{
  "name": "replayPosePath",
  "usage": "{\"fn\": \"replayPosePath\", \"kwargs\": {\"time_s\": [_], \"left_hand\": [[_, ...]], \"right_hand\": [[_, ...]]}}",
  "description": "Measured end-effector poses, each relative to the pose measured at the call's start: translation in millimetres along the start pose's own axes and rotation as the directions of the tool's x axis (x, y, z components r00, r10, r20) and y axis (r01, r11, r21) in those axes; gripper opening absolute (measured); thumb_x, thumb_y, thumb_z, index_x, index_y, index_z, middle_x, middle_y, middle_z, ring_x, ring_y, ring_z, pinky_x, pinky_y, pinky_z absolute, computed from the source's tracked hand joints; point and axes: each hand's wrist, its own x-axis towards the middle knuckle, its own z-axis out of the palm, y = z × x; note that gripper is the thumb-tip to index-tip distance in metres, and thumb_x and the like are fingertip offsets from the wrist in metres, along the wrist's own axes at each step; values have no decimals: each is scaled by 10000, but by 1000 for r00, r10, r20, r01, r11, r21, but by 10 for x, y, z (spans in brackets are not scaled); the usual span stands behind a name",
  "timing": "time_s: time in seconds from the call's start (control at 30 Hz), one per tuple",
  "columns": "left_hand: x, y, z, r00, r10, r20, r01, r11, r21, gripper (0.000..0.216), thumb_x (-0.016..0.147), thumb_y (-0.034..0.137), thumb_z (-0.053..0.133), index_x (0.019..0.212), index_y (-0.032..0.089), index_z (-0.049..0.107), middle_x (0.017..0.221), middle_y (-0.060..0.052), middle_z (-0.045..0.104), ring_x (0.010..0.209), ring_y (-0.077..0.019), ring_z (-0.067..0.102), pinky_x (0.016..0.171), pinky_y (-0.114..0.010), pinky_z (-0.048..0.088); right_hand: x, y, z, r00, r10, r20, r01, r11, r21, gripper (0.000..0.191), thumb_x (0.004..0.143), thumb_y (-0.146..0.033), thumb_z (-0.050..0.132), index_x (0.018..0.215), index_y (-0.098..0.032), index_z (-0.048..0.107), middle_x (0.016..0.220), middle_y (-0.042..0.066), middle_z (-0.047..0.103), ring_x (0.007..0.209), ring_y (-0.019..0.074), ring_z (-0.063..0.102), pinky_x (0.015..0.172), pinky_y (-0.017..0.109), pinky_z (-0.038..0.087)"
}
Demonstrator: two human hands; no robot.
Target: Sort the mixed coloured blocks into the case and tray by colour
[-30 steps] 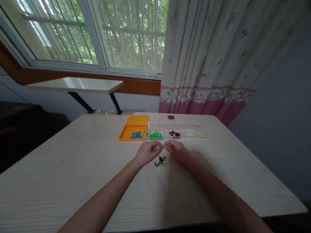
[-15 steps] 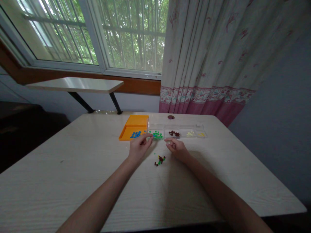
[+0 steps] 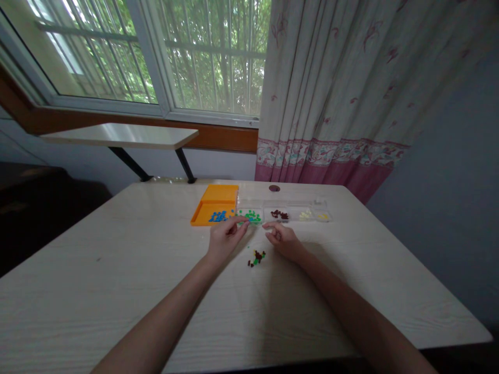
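Note:
My left hand [image 3: 225,236] is closed in a pinch just in front of the clear trays, with a tiny blue piece [image 3: 250,220] at its fingertips. Facing it, my right hand [image 3: 285,239] has its index finger stretched out and its thumb apart below. The other fingers are curled, and nothing shows between finger and thumb. On the table between my forearms lies a small cluster of brown, green and yellow pieces [image 3: 258,256]. Loose green pieces [image 3: 252,214] fill a compartment behind my left fingertips. Brown pieces [image 3: 279,214] lie in the compartment behind my right hand.
An orange open case [image 3: 220,192] holds blue pieces [image 3: 218,215] at the left. Clear compartments to the right hold pale yellow pieces [image 3: 305,214] and yellow pieces [image 3: 323,216]. A raised shelf [image 3: 128,135] stands at the back left; a curtain [image 3: 331,130] hangs behind the table [image 3: 117,291].
My left hand has shifted slightly right and toward me with the tiny blue piece, closer to my right hand. The right hand has barely moved.

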Motion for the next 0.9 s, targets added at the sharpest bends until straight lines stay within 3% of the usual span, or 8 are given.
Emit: {"fn": "replayPosePath", "kwargs": {"time_s": [0.17, 0.3, 0.4, 0.5, 0.67, 0.77, 0.83, 0.9], "left_hand": [[15, -62, 3, 999, -23, 27, 23, 1000, 0, 246, 757, 372, 513, 778, 164, 644, 440, 64, 346, 404, -54, 317, 425, -165, 268], [109, -234, -82, 985, -159, -66, 165, 980, 110, 264, 744, 386, 498, 799, 167, 633, 467, 55, 386, 430, -69, 365, 447, -173, 286], [191, -387, -184, 946, -277, -167, 310, 924, 225, 288, 741, 409, 476, 817, 178, 630, 491, 42, 434, 452, -88, 401, 463, -191, 291], [234, -503, -261, 913, -358, -194, 405, 849, 339, 303, 733, 436, 470, 820, 197, 635, 502, 28, 467, 466, -107, 433, 466, -205, 279], [234, -561, -270, 895, -415, -162, 441, 774, 454, 301, 702, 470, 489, 764, 216, 638, 526, 12, 506, 472, -124, 449, 451, -214, 247], [224, -509, -236, 922, -381, -68, 369, 815, 447, 296, 717, 440, 472, 769, 198, 635, 537, 6, 519, 486, -123, 462, 457, -208, 260], [208, -444, -209, 942, -313, 120, 244, 886, 394, 276, 729, 393, 461, 789, 189, 636, 557, 2, 546, 503, -119, 476, 469, -199, 280], [180, -366, -180, 902, -205, 380, 83, 946, 313, 238, 720, 341, 468, 778, 189, 642, 570, 2, 569, 513, -114, 483, 481, -193, 296]], "right_hand": [[-8, -3, -6, 999, -39, 24, 40, 998, -41, 153, 780, -235, 486, 863, -181, 602, 543, -46, 493, 467, 75, 399, 500, 184, 314], [-18, -10, -11, 996, -65, 64, 69, 996, -65, 148, 785, -226, 481, 850, -183, 607, 546, -39, 513, 476, 79, 410, 508, 187, 317], [-24, -12, -8, 994, -76, 76, 83, 993, -81, 150, 784, -223, 485, 856, -188, 612, 557, -34, 529, 490, 85, 423, 518, 190, 327], [-27, -15, -3, 992, -100, 80, 107, 990, -96, 150, 781, -216, 491, 858, -187, 617, 626, -12, 570, 517, 90, 445, 539, 196, 347], [-33, -36, -2, 984, -152, 90, 162, 980, -118, 152, 791, -205, 485, 860, -188, 620, 740, 19, 606, 605, 105, 494, 607, 210, 374], [-34, -41, -4, 983, -160, 93, 171, 978, -119, 148, 791, -194, 486, 854, -186, 620, 734, 18, 607, 614, 107, 502, 608, 210, 373], [-35, -39, -6, 982, -166, 93, 177, 976, -125, 145, 787, -187, 489, 851, -185, 618, 730, 16, 607, 615, 107, 504, 607, 209, 373], [-35, -36, -7, 980, -178, 90, 189, 973, -129, 144, 784, -180, 489, 849, -185, 618, 749, 17, 613, 643, 110, 516, 630, 211, 378]]}}
